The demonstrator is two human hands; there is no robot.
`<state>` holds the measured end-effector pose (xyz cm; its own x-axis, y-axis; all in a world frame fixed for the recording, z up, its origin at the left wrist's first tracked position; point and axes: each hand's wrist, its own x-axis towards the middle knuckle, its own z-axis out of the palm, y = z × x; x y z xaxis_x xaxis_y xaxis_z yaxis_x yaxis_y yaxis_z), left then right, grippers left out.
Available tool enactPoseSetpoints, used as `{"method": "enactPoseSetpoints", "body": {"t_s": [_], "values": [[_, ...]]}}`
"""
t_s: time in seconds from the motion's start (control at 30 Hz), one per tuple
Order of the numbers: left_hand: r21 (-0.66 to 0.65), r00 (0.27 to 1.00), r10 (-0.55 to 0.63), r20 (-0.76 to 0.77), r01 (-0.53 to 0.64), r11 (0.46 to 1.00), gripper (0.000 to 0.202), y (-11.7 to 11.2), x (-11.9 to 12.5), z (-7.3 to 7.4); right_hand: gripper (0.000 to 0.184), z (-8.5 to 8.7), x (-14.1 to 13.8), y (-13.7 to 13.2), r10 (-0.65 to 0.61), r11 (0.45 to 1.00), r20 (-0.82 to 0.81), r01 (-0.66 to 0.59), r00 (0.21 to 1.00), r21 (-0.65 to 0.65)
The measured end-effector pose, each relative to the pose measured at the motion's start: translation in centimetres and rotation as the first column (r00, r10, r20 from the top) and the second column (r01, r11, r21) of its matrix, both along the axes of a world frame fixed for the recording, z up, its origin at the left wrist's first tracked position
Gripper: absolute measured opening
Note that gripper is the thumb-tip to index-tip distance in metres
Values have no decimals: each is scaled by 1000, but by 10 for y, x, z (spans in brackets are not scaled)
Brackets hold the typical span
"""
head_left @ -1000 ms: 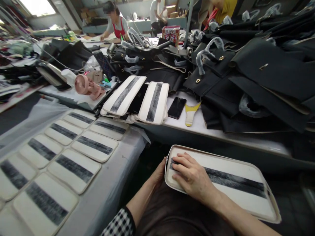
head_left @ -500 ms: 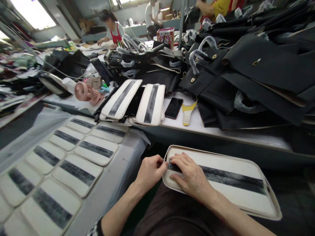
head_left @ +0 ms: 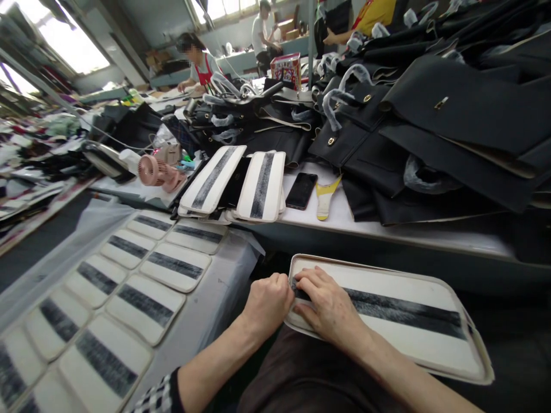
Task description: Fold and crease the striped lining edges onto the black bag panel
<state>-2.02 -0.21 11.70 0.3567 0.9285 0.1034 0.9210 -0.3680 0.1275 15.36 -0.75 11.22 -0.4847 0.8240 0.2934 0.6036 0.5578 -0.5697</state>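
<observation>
A long off-white panel (head_left: 396,287) with rounded corners and a dark smudged stripe lies over my lap, slanting down to the right. It seems to be layered, with a raised rim and a gap along its right end. My left hand (head_left: 269,301) is closed at the panel's left end, its fingertips pinching the edge and partly hidden behind the knuckles. My right hand (head_left: 329,304) rests on the panel's top near that same end, fingers spread and bent, the tips on the stripe close to the left hand.
Similar striped panels (head_left: 176,267) lie in rows on a plastic-covered table at left. Ahead, a bench holds stacked panels (head_left: 260,186), a phone (head_left: 302,191), a yellow-and-white tool (head_left: 327,198), a pink fan (head_left: 159,172) and black bags (head_left: 357,132). Co-workers are farther back.
My left hand has turned over at the panel's edge, its knuckles now higher and its fingertips less visible. My right hand has shifted only slightly. The camera view has moved a little.
</observation>
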Motion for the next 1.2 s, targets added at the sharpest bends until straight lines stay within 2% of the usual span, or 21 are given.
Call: {"method": "enactPoseSetpoints", "body": {"t_s": [0.3,0.5,0.73,0.83,0.93,1.0,1.07,1.13,1.2], "values": [[-136,997,33,74,-23,990,17,0,-2,7,35,-2,4,-2,-10,1000,-21,10,1000,-8],[-173,999,0,-50,-9,985,20,0,1,12,13,-3,3,-2,23,999,57,-26,998,43],[-266,982,-99,-158,54,963,22,-6,6,18,7,-4,5,-5,27,994,109,-39,994,101],[-248,994,-79,-79,57,967,23,-10,7,13,9,-5,6,-6,20,995,91,-29,996,98],[-215,994,-28,106,50,975,25,-15,4,10,9,-6,7,-5,29,996,60,-34,998,84],[-223,956,19,292,49,974,25,-15,0,10,12,-7,7,-5,39,996,45,-42,998,75],[-281,873,106,475,36,959,30,-11,-5,11,17,-6,8,-5,40,997,39,-42,998,65],[-408,751,235,617,50,911,35,-4,-9,9,21,-5,9,-5,37,998,36,-39,999,50],[-555,587,392,708,120,823,35,3,-11,3,24,-5,10,-6,37,999,29,-38,999,38]]}}
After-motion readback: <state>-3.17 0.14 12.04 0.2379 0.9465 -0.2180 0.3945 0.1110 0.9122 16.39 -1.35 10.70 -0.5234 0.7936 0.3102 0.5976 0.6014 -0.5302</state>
